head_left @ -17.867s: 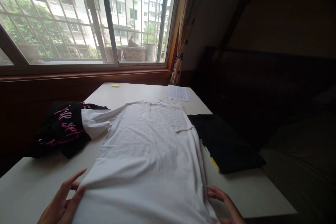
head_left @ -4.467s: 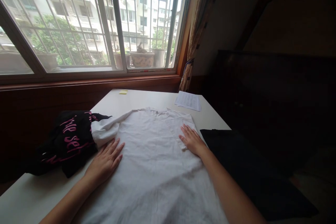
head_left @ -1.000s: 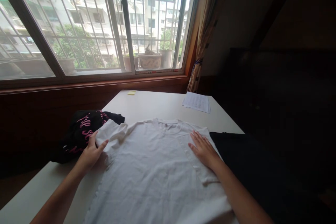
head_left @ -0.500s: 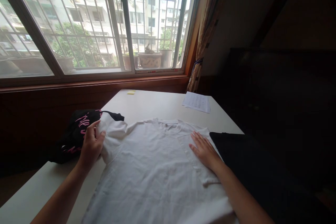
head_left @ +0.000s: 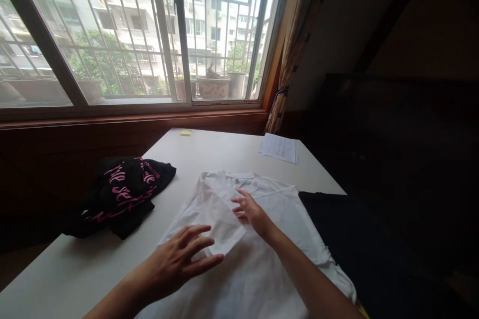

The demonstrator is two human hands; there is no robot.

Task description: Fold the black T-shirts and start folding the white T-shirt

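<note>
A white T-shirt (head_left: 277,214) lies on the white table, its collar toward the window. Its left sleeve is folded inward over the chest, and the right side looks folded in too. My left hand (head_left: 183,254) is over the shirt's left side, fingers spread, holding nothing. Over the upper chest, near the folded sleeve, is my right hand (head_left: 252,212), its fingers apart and empty. Whether either hand touches the cloth, I cannot tell. My forearms hide parts of the lower shirt.
A crumpled black garment with pink lettering (head_left: 123,189) lies at the table's left edge. Dark cloth (head_left: 329,219) is on the right. Printed papers (head_left: 279,147) and a yellow sticky note (head_left: 185,132) lie at the far end of the white table (head_left: 217,147), below a barred window.
My left hand has let go of the left sleeve, which is now folded inward, and has moved right and nearer. My right hand has shifted left from the shirt's right side.
</note>
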